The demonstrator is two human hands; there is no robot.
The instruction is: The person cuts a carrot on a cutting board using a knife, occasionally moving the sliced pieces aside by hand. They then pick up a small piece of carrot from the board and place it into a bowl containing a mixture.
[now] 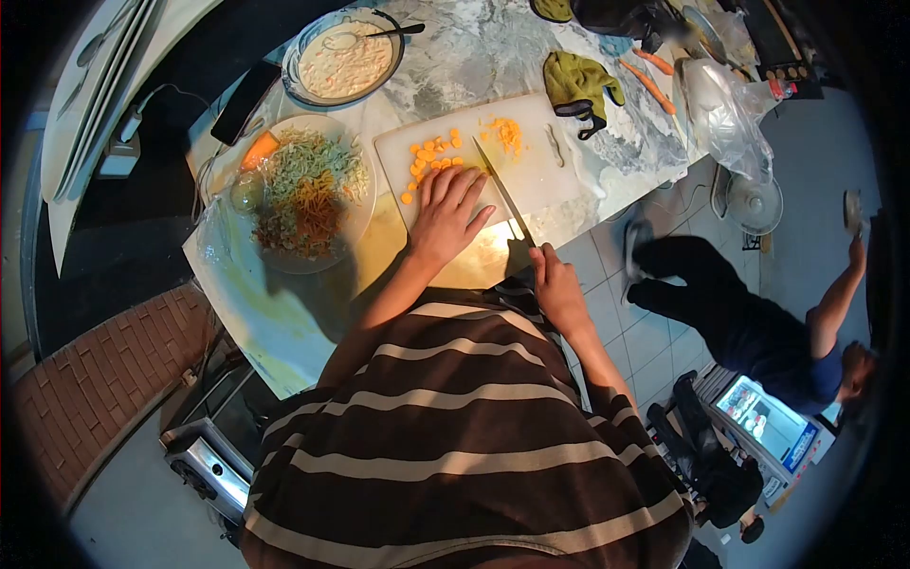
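Note:
My left hand [447, 218] lies on the white cutting board [538, 190], its fingers stretched out and the thumb apart. Its fingertips touch or nearly touch the orange carrot slices [429, 152]; whether anything is under the palm is hidden. In my right hand [557, 284] is the handle of a long kitchen knife [507, 194], its blade angled across the board with the tip pointing away from me. Beyond the tip sits a pile of finely chopped carrot [504, 138].
Left of the board is a plate [370, 180] of shredded vegetables. Behind it stand a bowl of creamy mixture [346, 66] and a phone [245, 102]. Green gloves [578, 83], carrots [648, 87] and a plastic bag [725, 114] lie at the right. Another person [749, 313] stands beyond the table's right edge.

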